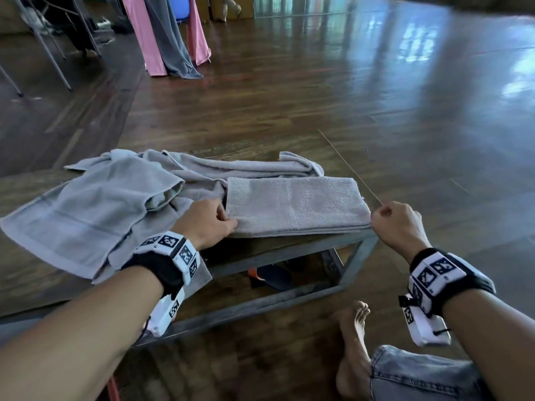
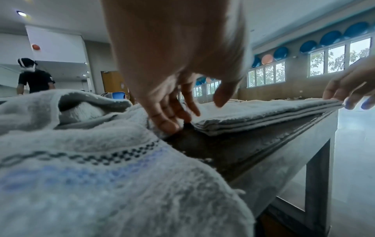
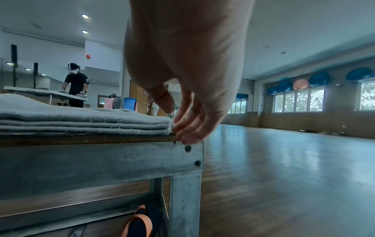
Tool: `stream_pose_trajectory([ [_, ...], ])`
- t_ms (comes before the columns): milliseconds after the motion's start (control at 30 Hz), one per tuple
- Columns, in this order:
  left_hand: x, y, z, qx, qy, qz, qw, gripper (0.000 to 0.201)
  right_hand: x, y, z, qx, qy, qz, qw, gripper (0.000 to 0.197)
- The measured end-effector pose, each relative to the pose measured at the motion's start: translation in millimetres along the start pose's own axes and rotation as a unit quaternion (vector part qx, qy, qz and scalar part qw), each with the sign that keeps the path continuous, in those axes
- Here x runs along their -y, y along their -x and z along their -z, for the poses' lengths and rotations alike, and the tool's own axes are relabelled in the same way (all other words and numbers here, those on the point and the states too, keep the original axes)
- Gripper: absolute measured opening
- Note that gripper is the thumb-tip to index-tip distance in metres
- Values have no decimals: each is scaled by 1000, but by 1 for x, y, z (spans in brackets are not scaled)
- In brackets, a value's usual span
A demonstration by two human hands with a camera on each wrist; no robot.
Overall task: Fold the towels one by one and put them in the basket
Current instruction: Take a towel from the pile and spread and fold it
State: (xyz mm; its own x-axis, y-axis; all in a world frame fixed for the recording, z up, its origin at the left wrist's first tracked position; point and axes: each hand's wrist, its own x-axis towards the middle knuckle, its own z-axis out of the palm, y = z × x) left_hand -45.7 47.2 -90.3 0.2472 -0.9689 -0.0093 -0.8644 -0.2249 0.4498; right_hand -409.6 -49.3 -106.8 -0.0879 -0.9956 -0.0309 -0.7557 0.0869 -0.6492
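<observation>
A grey towel [image 1: 292, 204], folded into a long flat strip, lies on the right end of a low wooden table [image 1: 289, 247]. My left hand [image 1: 220, 218] is at its near left corner. In the left wrist view the fingertips [image 2: 168, 126] touch down beside the strip's end [image 2: 253, 118] and the thumb hovers over its top. My right hand [image 1: 385, 218] pinches the near right corner, thumb on top and fingers [image 3: 182, 128] against the layered edge [image 3: 91, 123]. A pile of unfolded grey towels [image 1: 101, 204] covers the table's left half. No basket is in view.
An orange-and-black object [image 1: 269, 276] sits under the table's metal frame [image 3: 182, 184]. My bare foot [image 1: 354, 342] rests on the wood floor near the table's right leg. Pink and grey cloths [image 1: 168, 39] hang at the back. Another person [image 3: 76, 86] stands at a far table.
</observation>
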Motion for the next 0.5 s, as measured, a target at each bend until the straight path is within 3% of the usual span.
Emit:
stream_pose_trajectory([
  [100,-2,2,-9,13,-51,54,997,50,-3,2,-2,-1,-13,-5,1000,30],
  [267,-4,1,-10,9,-26,68,997,46,0,6,2,-36,-3,-22,999,15],
  [367,-8,0,-1,-14,-24,71,997,45,5,10,9,-53,8,-26,998,18],
  [500,-13,2,-2,-11,-35,107,994,45,6,16,16,19,63,-39,997,21],
])
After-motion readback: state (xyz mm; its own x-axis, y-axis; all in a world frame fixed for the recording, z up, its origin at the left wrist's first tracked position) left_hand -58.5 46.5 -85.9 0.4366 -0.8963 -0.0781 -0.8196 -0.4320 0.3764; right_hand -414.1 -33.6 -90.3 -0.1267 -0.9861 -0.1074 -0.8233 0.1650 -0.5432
